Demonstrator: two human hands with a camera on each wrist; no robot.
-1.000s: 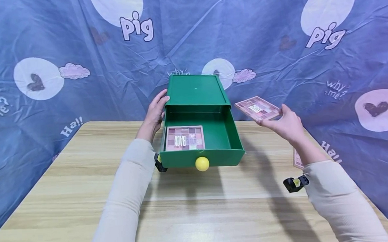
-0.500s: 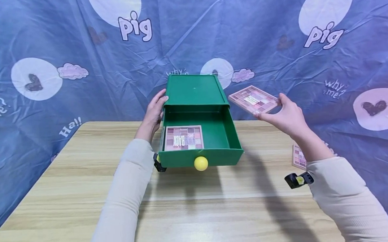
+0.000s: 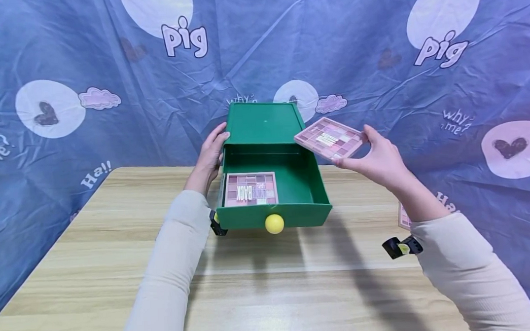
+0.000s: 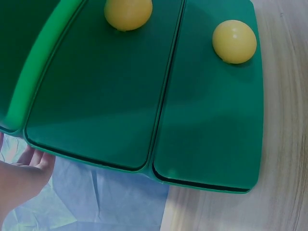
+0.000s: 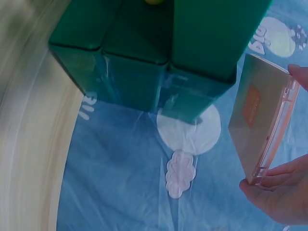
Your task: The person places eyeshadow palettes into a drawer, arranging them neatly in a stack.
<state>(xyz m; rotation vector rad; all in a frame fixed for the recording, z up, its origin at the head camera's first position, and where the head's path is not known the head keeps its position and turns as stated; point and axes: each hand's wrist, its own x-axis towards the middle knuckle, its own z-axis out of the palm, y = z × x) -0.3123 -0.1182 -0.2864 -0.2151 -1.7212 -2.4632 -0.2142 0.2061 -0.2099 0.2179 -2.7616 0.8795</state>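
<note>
My right hand (image 3: 382, 158) grips a pink eyeshadow palette (image 3: 329, 139) by its near end, thumb on one edge and fingers on the other. The palette is tilted beside the right rim of a pulled-out top drawer (image 3: 274, 217) in a green cabinet (image 3: 265, 122). In the right wrist view the palette (image 5: 257, 118) shows its pale underside and hinged edge. Flat inside the drawer, at its left, lies another palette (image 3: 251, 189). With relaxed fingers, my left hand (image 3: 209, 153) rests against the cabinet's left side; the left wrist view shows its fingertips (image 4: 41, 159) at that side.
One more palette (image 3: 404, 217) lies on the wooden table (image 3: 117, 251), partly hidden behind the right forearm. The open drawer has a round yellow knob (image 3: 274, 224). Two shut drawers with yellow knobs (image 4: 234, 41) are below it. A blue printed cloth (image 3: 155, 91) hangs behind.
My right hand has carried the palette leftward and slightly up, from right of the cabinet to over the drawer's right edge. The left hand and the cabinet have stayed put.
</note>
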